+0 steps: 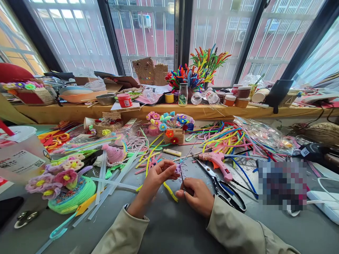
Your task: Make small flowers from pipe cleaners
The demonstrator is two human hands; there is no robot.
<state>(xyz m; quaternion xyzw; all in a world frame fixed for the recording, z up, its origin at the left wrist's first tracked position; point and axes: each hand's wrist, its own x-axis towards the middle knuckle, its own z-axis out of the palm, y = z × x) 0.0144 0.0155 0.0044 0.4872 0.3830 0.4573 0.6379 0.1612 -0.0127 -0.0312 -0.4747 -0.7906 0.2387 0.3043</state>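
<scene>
My left hand [164,173] is closed in a pinch on a thin purple pipe cleaner [186,155], which slants up and to the right from the fingertips. My right hand [197,195] is wrapped around a slim dark metal tool [182,179]. Its narrow tip points up at the purple piece; the fingers hide its handle, so I cannot tell its exact kind. Purple fluff is scattered on the grey table [174,229] around the hands. Below and between them lies a yellow pipe cleaner [170,192]. Large black-handled scissors [221,187] rest open just right of my right hand.
A pink glue gun [218,164] lies beyond the scissors. Clear glue sticks [116,181] and a green woven base with fuzzy flowers [71,197] lie left. Loose pipe cleaners [222,137] pile up behind. A drink cup [22,155] stands far left, a white power strip [324,204] far right.
</scene>
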